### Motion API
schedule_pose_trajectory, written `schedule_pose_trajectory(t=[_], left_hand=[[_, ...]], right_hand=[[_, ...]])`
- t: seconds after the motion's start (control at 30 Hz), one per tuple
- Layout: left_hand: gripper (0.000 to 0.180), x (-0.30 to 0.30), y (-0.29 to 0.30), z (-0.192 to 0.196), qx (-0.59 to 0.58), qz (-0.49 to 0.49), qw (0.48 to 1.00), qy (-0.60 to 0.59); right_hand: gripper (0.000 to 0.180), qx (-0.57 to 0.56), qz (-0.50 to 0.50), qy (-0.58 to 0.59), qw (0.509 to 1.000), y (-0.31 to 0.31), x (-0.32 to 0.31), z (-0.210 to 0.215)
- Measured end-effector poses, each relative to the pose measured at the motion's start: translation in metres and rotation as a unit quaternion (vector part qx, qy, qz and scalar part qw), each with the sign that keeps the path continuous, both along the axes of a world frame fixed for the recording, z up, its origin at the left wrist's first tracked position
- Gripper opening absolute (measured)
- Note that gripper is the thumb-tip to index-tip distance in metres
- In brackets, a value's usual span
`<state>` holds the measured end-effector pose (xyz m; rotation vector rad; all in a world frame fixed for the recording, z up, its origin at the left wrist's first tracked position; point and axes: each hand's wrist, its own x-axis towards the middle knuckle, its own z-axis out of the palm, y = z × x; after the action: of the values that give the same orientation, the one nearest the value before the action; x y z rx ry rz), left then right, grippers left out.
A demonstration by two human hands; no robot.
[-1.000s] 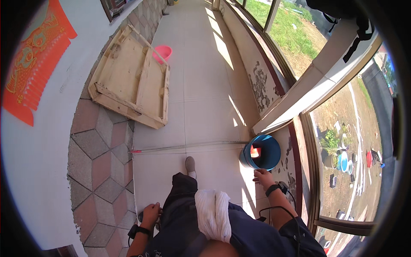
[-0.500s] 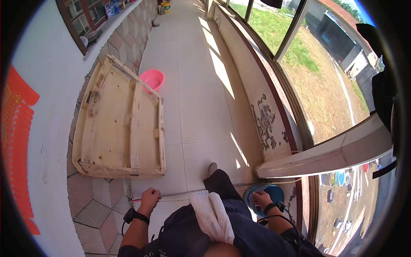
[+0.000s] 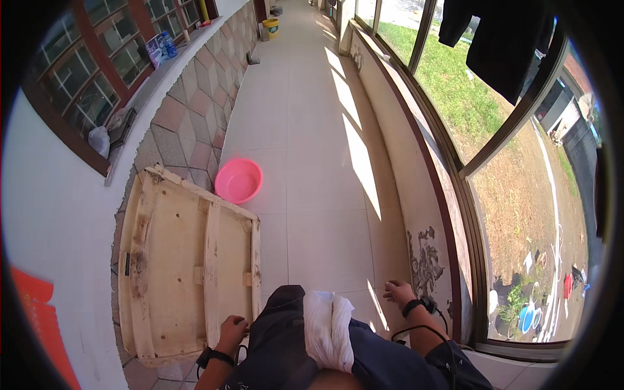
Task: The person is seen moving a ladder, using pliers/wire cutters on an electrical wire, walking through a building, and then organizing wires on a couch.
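Observation:
My left hand (image 3: 233, 333) hangs low beside the wooden pallet-like frame (image 3: 170, 260), its fingers loosely bent and nothing visible in them. The frame, pale planks and board with dark stains, leans at the left wall. On the right, my right hand (image 3: 398, 292) is held out over the floor near the low wall, fingers a little apart and holding nothing I can see. Each wrist wears a black band with a small device and cable. A white cloth (image 3: 328, 328) hangs at my front over dark clothing.
Just beyond the frame, a pink basin (image 3: 239, 181) stands on the tiled floor (image 3: 318, 175). A yellow bucket (image 3: 271, 27) is far down the corridor. Along the right runs a low wall (image 3: 416, 214) with peeling paint under windows; a sill (image 3: 153, 81) with small items is at left.
I have moved forward along the corridor, so the frame and pink basin appear nearer and lower. The blue bucket beside my right hand has left the view.

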<state>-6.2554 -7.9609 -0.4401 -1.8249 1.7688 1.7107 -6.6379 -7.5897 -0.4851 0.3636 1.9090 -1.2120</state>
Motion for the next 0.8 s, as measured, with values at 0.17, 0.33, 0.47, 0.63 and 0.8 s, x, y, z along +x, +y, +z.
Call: schedule_pose_trajectory(t=[0.17, 0.33, 0.47, 0.63, 0.8], left_hand=[[0.028, -0.109, -0.100, -0.037, 0.022, -0.014, 1.000, -0.016], [0.027, -0.250, -0.234, -0.055, 0.019, -0.030, 0.999, 0.011], [0.028, -0.378, -0.345, -0.032, -0.002, -0.053, 0.998, 0.038], [0.028, -0.532, -0.467, -0.030, -0.088, -0.123, 0.985, 0.077], [0.030, -0.659, -0.537, -0.032, -0.074, -0.101, 0.989, 0.079]], right_hand=[[0.041, -0.019, -0.001, 0.035, 0.999, -0.123, -0.134, 0.005], [0.043, 0.029, -0.050, -0.033, 0.998, -0.195, -0.220, -0.022], [0.042, 0.028, -0.051, -0.058, 0.997, -0.257, -0.285, -0.010], [0.041, 0.020, -0.052, -0.051, 0.997, -0.359, -0.399, -0.004], [0.040, 0.002, -0.028, -0.067, 0.997, -0.434, -0.537, -0.045]])
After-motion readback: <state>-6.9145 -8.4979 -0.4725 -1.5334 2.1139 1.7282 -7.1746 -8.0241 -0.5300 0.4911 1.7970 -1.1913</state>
